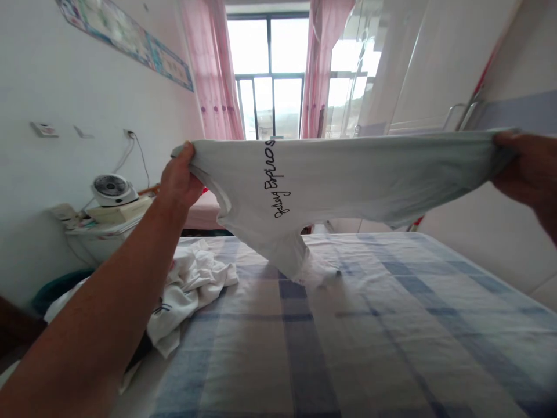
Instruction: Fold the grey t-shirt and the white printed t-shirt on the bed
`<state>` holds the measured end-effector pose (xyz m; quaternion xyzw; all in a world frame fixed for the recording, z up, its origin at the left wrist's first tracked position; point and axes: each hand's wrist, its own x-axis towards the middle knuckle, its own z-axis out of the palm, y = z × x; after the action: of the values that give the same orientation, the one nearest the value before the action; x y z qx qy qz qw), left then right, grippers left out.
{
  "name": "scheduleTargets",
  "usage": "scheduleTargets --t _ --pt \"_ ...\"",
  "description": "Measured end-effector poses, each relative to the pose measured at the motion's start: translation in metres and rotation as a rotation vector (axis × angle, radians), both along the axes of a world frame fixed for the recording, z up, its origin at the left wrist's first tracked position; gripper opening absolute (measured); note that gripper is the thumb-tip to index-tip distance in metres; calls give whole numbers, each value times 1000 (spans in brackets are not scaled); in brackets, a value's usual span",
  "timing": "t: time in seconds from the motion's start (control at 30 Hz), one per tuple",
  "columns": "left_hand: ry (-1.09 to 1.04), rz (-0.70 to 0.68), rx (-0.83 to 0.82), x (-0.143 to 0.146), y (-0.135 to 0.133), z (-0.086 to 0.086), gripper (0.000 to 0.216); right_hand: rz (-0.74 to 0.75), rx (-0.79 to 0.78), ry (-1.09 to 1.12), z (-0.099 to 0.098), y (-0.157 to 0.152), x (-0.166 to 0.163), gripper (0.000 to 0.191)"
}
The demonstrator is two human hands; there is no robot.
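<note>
Sunlight comes through a window (pixel 270 75) with pink curtains (pixel 213 69) at the far end of a small bedroom.

On the left hand (pixel 178 180), the fingers (pixel 188 152) are pinched shut on one end of a white T-shirt (pixel 348 174), with the thumb on top. On the right hand (pixel 526 168), the fingers (pixel 507 139) are closed tight on the other end, right at the side of the view. The white T-shirt hangs in the air between them, pulled out long, above a bed (pixel 391 325) with a blue checked sheet. Black writing runs up the cloth. The middle sags down, and its low tip touches the sheet.

To hold it well, I think both hands should keep level and pull gently apart, so the top edge stays straight. The grips sit near the ends, which looks good. The saggy part rubs on the sheet, so it could catch or bunch up there.

Lots of flat sheet shows under the shirt and to the right of it, so the arms have room to move there. On the left, a heap of white clothes (pixel 191 284) lies just beside the left arm, near that edge of the bed. Farther off, a little white fan (pixel 111 188) sits on a small table (pixel 100 229) by the wall. On the right, a white wall (pixel 478 232) stands close to the bed's edge and near the right hand, so that side is tight. A metal rail (pixel 456 110) shows behind the shirt.
</note>
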<state>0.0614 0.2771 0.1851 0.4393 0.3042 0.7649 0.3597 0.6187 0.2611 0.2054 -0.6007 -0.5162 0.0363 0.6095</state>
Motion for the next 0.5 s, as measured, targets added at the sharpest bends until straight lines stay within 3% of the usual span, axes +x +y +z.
scheduleTargets --t 0.1,0.2,0.3,0.4,0.5 --pt "61 -110 -217 -8 -39 -50 19 171 -142 212 -61 -37 6 26" --pt "192 -226 -598 -20 -91 -124 28 294 -525 415 -143 -83 11 14" --pt "292 -455 -900 -31 -134 -191 35 318 -816 422 -213 -122 13 17" --pt "367 -516 -1053 -31 -154 -226 38 250 -963 461 -248 -138 12 21" --pt "432 -437 -1053 -22 -154 -230 38 205 -964 378 -249 -138 6 25"
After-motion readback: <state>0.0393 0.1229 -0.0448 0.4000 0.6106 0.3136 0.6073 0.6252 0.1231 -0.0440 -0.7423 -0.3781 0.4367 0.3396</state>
